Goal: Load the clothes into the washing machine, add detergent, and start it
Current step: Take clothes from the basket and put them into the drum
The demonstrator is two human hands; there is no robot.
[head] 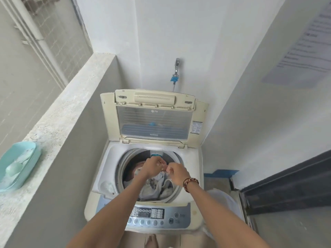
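Head view: one top-loading washer, lid raised upright against the back wall, drum mouth facing up. Clothes heaped in the drum, no clear long axis. Two hands over the drum: left hand and right hand, fingers curled, pinching a small pale item between them; what it is cannot be told. One teal basin on the left ledge.

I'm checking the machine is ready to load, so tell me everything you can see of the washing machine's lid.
The lid is raised, standing nearly upright at the back of the washing machine. Its frame looks like yellowed cream plastic around a clear ribbed window with a small logo near the top. A slotted cream handle strip runs along its upper edge. It joins the machine's back edge. Neither hand touches it.
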